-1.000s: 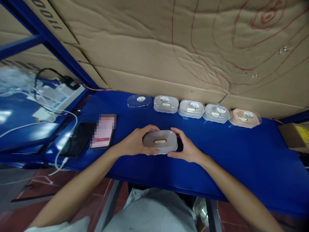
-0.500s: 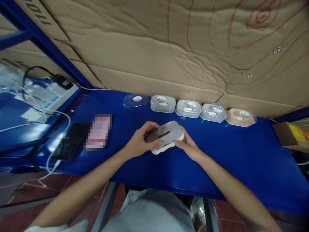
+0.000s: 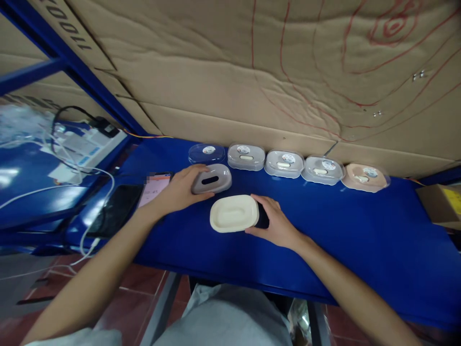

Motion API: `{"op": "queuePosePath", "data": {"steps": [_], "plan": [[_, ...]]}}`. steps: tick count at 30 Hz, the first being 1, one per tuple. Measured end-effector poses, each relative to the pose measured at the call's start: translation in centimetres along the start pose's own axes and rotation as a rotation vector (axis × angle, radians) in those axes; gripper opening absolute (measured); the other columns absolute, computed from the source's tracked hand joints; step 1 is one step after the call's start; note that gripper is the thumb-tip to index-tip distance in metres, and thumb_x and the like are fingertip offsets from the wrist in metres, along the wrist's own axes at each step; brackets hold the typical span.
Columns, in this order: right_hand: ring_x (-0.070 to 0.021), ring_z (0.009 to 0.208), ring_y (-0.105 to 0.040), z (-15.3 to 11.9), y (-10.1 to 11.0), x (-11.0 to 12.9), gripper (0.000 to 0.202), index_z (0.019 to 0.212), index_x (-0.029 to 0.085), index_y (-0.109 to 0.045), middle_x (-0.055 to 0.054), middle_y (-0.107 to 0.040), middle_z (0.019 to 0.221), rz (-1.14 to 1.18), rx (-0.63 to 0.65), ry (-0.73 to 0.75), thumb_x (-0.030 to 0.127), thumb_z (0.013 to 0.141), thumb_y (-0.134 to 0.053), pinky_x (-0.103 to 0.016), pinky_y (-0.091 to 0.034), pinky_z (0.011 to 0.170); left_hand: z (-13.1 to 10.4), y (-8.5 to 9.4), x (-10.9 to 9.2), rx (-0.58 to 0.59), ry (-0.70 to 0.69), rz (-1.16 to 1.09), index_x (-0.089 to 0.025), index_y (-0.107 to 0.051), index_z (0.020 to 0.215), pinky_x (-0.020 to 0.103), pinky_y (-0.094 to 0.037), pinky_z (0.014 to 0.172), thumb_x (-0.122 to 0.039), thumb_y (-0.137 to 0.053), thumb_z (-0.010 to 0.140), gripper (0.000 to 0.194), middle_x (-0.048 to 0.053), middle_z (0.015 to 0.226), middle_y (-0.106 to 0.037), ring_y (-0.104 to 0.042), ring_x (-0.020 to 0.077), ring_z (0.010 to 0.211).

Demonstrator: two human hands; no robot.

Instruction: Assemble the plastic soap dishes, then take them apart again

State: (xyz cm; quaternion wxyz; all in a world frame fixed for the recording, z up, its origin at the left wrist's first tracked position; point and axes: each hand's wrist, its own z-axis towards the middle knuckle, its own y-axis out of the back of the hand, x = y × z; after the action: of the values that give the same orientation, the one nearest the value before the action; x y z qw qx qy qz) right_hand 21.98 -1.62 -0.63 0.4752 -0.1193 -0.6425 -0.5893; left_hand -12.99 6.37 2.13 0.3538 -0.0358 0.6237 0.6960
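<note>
My left hand [image 3: 187, 188] grips the left end of a grey oval tray [image 3: 220, 178] with a slot through its middle. My right hand [image 3: 272, 218] holds a cream oval soap dish base [image 3: 234, 213] by its right end, thumb and fingers on opposite edges. The two pieces are apart, the grey one farther back and to the left. Behind the grey tray lies a clear plastic lid [image 3: 205, 154] with a round sticker.
Along the back stand several lidded oval boxes, among them a grey one [image 3: 246, 157] and a peach one [image 3: 363, 178]. To the left are a phone [image 3: 154, 185], a dark tablet-like device [image 3: 115, 209] and a power strip [image 3: 88, 154] with cables. A cardboard box [image 3: 437, 204] is at the right.
The grey tray has come off the cream base. My left hand has carried it left and back, while my right hand keeps the base, whose hollow upper side now shows.
</note>
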Motion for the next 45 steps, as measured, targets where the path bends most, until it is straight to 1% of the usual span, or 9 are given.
{"op": "queuePosePath", "data": {"steps": [5, 8, 12, 15, 18, 28, 34, 39, 45], "plan": [[-0.0404, 0.15, -0.051, 0.0, -0.3, 0.4, 0.091, 0.166, 0.029, -0.039, -0.019, -0.058, 0.156, -0.22, 0.067, 0.102, 0.056, 0.091, -0.083, -0.065, -0.043, 0.122, 1.0, 1.4, 4.2, 0.04, -0.065, 0.149, -0.019, -0.067, 0.136, 0.061, -0.04, 0.125, -0.077, -0.062, 0.093, 0.073, 0.02, 0.162, -0.055, -0.052, 0.042, 0.151], [-0.041, 0.149, -0.052, -0.1, -0.4, 0.5, 0.091, 0.167, 0.028, -0.038, -0.019, -0.057, 0.157, -0.281, 0.069, 0.128, 0.057, 0.092, -0.081, -0.065, -0.044, 0.121, 1.2, 2.0, 4.0, 0.046, -0.104, 0.16, -0.018, -0.069, 0.138, 0.058, -0.039, 0.128, -0.07, -0.061, 0.097, 0.066, 0.02, 0.168, -0.049, -0.05, 0.0408, 0.154], [-0.0409, 0.148, -0.052, -0.1, -0.6, 0.5, 0.085, 0.164, 0.023, -0.043, -0.022, -0.056, 0.157, -0.312, 0.063, 0.147, 0.058, 0.095, -0.078, -0.065, -0.045, 0.121, -0.8, 0.9, -2.0, -0.052, -0.126, 0.179, -0.017, -0.066, 0.14, 0.059, -0.041, 0.127, -0.048, -0.051, 0.109, 0.047, 0.02, 0.167, -0.05, -0.051, 0.0374, 0.153], [-0.0404, 0.147, -0.053, -0.1, -0.6, 0.6, 0.083, 0.161, 0.019, -0.046, -0.022, -0.057, 0.156, -0.321, 0.064, 0.147, 0.059, 0.095, -0.077, -0.063, -0.045, 0.121, -3.6, -1.3, -7.7, 0.077, -0.26, 0.132, -0.023, -0.061, 0.148, 0.053, -0.047, 0.124, -0.047, -0.057, 0.11, 0.045, 0.016, 0.165, -0.053, -0.056, 0.0324, 0.149], [-0.0399, 0.147, -0.053, 0.0, -0.5, 0.8, 0.085, 0.163, 0.021, -0.045, -0.021, -0.058, 0.156, -0.321, 0.076, 0.149, 0.061, 0.096, -0.076, -0.063, -0.045, 0.121, -5.8, -3.3, -10.3, 0.131, -0.394, 0.203, -0.028, -0.06, 0.151, 0.059, -0.044, 0.125, -0.037, -0.062, 0.109, 0.043, 0.013, 0.162, -0.058, -0.059, 0.0341, 0.146], [-0.0382, 0.151, -0.051, 0.0, 0.0, 1.3, 0.068, 0.166, 0.025, -0.043, -0.02, -0.056, 0.16, -0.316, 0.123, 0.145, 0.058, 0.108, -0.057, -0.065, -0.041, 0.123, -6.9, -1.7, -5.2, 0.013, -0.212, 0.19, -0.023, -0.075, 0.123, 0.065, -0.046, 0.121, -0.021, -0.056, 0.101, 0.029, 0.015, 0.151, -0.067, -0.065, 0.0389, 0.139], [-0.0372, 0.153, -0.049, 0.0, 0.3, 1.1, 0.06, 0.163, 0.026, -0.048, -0.019, -0.052, 0.163, -0.31, 0.083, 0.136, 0.053, 0.109, -0.056, -0.062, -0.043, 0.124, -6.5, -2.9, -7.5, -0.173, -0.27, 0.208, -0.02, -0.072, 0.121, 0.057, -0.049, 0.118, -0.012, -0.059, 0.097, 0.029, 0.017, 0.146, -0.07, -0.066, 0.0358, 0.136], [-0.0371, 0.155, -0.046, 4.4, 2.3, 1.4, 0.055, 0.161, 0.023, -0.05, -0.018, -0.049, 0.166, -0.442, -0.015, 0.159, 0.045, 0.11, -0.055, -0.061, -0.041, 0.126, -3.8, -3.7, -10.3, -0.185, -0.438, 0.193, -0.022, -0.072, 0.118, 0.047, -0.054, 0.106, -0.014, -0.058, 0.1, 0.024, 0.012, 0.134, -0.076, -0.073, 0.0288, 0.121], [-0.0416, 0.164, -0.031, 12.8, 3.6, 1.5, 0.073, 0.167, 0.019, -0.04, -0.022, -0.036, 0.176, -0.617, 0.004, 0.022, 0.03, 0.101, -0.067, -0.068, -0.026, 0.132, 1.3, -2.8, -8.9, -0.245, -0.345, -0.002, -0.019, -0.075, 0.11, 0.051, -0.057, 0.099, -0.02, -0.058, 0.101, 0.019, 0.014, 0.124, -0.078, -0.075, 0.0321, 0.112]]}}
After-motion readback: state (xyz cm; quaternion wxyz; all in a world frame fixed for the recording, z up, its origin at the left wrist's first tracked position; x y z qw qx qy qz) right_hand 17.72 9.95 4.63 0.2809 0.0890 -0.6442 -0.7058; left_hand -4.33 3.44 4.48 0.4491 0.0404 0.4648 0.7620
